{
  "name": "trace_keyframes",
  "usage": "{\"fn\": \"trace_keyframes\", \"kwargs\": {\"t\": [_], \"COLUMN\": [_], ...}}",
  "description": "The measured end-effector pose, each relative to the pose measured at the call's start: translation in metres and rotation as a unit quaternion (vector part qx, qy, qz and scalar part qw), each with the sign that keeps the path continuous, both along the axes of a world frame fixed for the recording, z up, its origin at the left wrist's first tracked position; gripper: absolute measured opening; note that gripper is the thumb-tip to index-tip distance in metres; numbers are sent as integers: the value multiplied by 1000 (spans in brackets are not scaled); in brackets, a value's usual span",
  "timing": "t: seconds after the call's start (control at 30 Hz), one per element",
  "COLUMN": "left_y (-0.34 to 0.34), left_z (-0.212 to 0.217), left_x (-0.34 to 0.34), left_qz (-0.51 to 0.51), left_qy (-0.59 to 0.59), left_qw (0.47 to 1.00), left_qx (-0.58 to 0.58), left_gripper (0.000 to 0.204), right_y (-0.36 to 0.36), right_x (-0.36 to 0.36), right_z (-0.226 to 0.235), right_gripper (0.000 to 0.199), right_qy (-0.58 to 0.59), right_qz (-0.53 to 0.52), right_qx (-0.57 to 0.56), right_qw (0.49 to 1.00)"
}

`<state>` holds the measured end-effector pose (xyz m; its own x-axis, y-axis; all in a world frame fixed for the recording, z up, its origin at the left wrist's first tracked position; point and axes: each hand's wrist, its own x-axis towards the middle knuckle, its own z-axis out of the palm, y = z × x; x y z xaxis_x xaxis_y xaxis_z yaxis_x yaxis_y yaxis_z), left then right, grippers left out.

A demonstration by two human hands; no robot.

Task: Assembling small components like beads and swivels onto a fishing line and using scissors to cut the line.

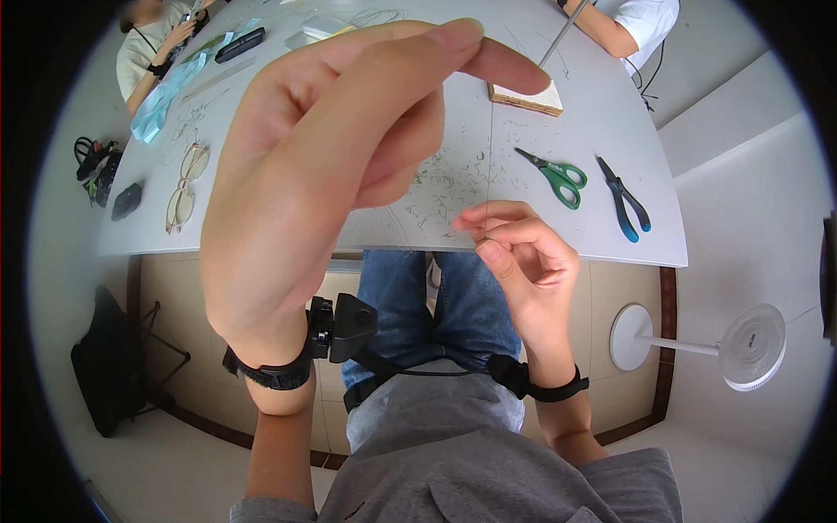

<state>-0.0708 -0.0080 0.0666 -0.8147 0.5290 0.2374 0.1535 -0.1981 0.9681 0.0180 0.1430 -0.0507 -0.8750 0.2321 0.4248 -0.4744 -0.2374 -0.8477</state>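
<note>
1. The left hand [323, 183] is raised close to the camera above the white table [610, 174], thumb and forefinger pressed tip to tip as in a pinch; whatever lies between them is too fine to make out.
2. The right hand [523, 261] sits lower, at the table's near edge, fingers curled in with thumb and forefinger closed on a thin thread-like strand [471, 234], barely visible.
3. The big left hand blocks much of the table's middle.
4. Small wire clippings [453, 179] are scattered on the table just beyond the right hand.
5. Green-handled scissors [555, 177] and blue-handled pliers [624, 200] lie on the table's right part, near each other.
6. A pale wooden block [532, 100] rests farther back, partly hidden by the left forefinger.
7. Wire-framed eyeglasses [185, 187] lie on the table's left part.
8. Other people's arms reach in at the table's far corners.
</note>
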Motion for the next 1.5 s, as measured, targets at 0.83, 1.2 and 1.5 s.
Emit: {"fn": "trace_keyframes", "kwargs": {"t": [0.83, 1.2, 1.5], "left_y": [12, 15, 4], "left_z": [-2, 0, -14], "left_x": [19, 28, 16], "left_qz": [-41, -33, -64], "left_qy": [45, 13, 136], "left_qw": [998, 998, 987], "left_qx": [31, 52, 51], "left_gripper": [31, 34, 37], "right_y": [-61, -65, -75], "right_x": [12, 11, 12], "right_z": [-10, -3, -11], "right_gripper": [16, 15, 18], "right_qy": [28, 33, 28], "right_qz": [-347, -355, -303], "right_qx": [248, 276, 214], "right_qw": [904, 893, 928]}}
